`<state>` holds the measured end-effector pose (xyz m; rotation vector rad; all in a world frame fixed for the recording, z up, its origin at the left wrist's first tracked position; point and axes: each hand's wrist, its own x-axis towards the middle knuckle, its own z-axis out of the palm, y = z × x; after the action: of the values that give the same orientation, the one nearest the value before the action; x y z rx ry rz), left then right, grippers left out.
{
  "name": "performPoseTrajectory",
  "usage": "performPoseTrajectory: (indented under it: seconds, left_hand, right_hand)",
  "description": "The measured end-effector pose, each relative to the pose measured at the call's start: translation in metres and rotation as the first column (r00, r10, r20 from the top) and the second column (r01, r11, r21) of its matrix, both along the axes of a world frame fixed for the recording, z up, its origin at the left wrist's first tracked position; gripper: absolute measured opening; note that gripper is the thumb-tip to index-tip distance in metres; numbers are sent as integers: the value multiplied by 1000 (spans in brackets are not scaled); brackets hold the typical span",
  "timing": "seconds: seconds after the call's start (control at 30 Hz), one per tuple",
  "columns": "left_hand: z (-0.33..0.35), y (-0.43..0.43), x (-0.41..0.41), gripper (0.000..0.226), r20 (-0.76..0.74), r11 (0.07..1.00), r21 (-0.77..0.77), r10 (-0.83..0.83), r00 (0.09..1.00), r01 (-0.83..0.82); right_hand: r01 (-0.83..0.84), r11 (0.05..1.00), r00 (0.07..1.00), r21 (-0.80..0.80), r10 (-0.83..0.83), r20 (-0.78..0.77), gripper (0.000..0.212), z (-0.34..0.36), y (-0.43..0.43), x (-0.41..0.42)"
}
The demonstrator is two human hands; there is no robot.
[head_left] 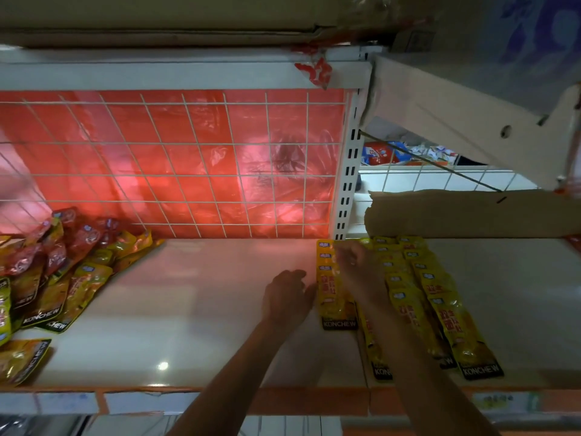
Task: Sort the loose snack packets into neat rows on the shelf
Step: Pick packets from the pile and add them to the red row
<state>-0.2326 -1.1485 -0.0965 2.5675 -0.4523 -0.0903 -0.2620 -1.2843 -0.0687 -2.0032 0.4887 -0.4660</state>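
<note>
left hand [287, 297], grip slack and empty, butts the left edge of the yellow row [334, 306], likely squaring it; right hand [358, 269] covers its far end, grip unclear. loose packets [63, 278] heap left on the shelf [195, 309].

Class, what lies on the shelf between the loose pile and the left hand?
Nothing: the head view shows only bare white shelf between the loose pile and the left hand, which is beside the leftmost yellow row.

Yellow packets [336, 291] with black bottom bands lie on a white shelf [195, 309] before a red, white-gridded back panel [176, 158].
</note>
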Motion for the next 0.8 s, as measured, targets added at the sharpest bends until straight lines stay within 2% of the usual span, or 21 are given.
performPoseTrajectory:
  seconds: [0.2,0.37,0.63,0.73,0.8]
  left_hand:
    - [0,49,17,45,185,987,83,118,976,-135]
    - [0,104,34,47,243,958,119,228,943,-262]
    - [-3,213,73,42,337,901,226,284,898,-370]
    - [-7,247,94,40,352,870,250,327,877,-425]
    - [-6,262,107,38,384,854,259,337,859,-451]
  right_hand:
    - [-156,980,988,-123,156,-13,22,-7,59,26]
    - [-320,938,946,-134,310,-93,27,-8,122,52]
    - [-469,882,876,-57,455,-162,28,-18,222,106]
    - [-442,897,881,-10,431,-193,29,-15,256,129]
    - [-398,914,891,79,406,-203,29,-13,276,146]
